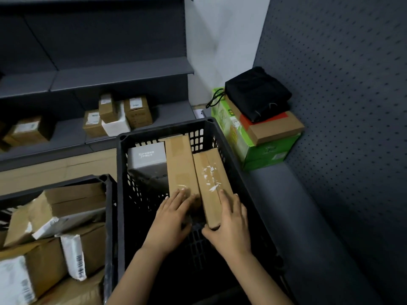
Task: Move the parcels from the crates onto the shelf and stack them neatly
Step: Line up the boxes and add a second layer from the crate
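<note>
A black plastic crate (pixel 163 131) in front of me holds two long brown cardboard parcels standing on edge and a grey box (pixel 147 156). My left hand (pixel 170 219) lies with fingers spread on the near end of the left long parcel (pixel 179 159). My right hand (pixel 231 223) grips the near end of the right long parcel (pixel 209 172), thumb under its corner. A second crate (pixel 105 180) at the left is full of brown and white parcels. The bottom shelf (pixel 70 130) carries several brown parcels and a white one.
The middle shelf (pixel 119 77) above is bare. To the right of the crate a green carton (pixel 259 155) bears a brown box and a black bag (pixel 257 93), against a grey pegboard wall (pixel 343 84). Wooden floor shows between crates and shelf.
</note>
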